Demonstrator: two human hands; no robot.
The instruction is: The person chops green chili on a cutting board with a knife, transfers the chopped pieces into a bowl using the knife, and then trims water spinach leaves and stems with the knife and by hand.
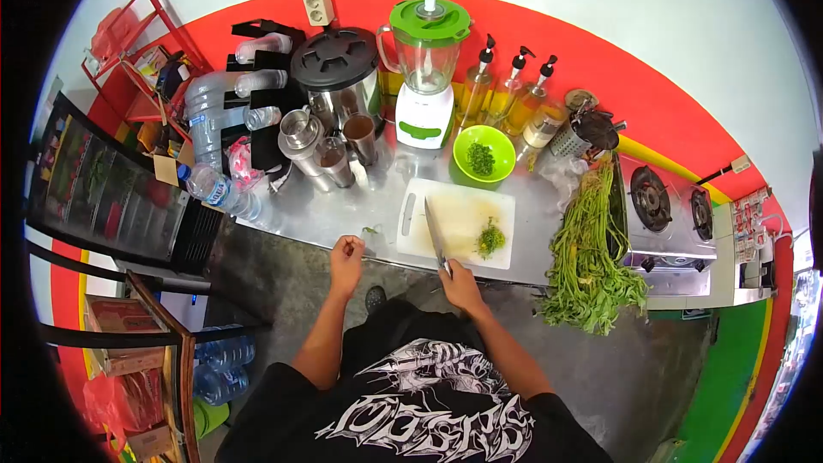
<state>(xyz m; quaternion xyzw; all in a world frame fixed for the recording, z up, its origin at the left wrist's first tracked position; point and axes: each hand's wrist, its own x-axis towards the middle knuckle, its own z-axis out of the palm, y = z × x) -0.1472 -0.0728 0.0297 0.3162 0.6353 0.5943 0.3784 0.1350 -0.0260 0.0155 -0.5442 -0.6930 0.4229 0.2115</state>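
My right hand (463, 285) is wrapped round the handle of a knife (435, 231), whose blade points away from me over the left part of a white cutting board (416, 242). Chopped greens (490, 240) lie in a small pile on the board's right side. Left of the board, my left hand (347, 255) hovers by the counter's front edge with its fingers curled together; whether anything is between them is too small to tell. A green scrap (369, 230) rests on the metal near it. Behind the board, a lime green bowl (506, 163) holds more chopped greens (480, 159).
A blender (424, 116), oil bottles (506, 90) and a lidded steel container (339, 99) line the back. Steel cups (360, 135) and a water bottle (219, 192) stand left. Long leafy greens (587, 257) hang over the front edge beside a gas stove (669, 231).
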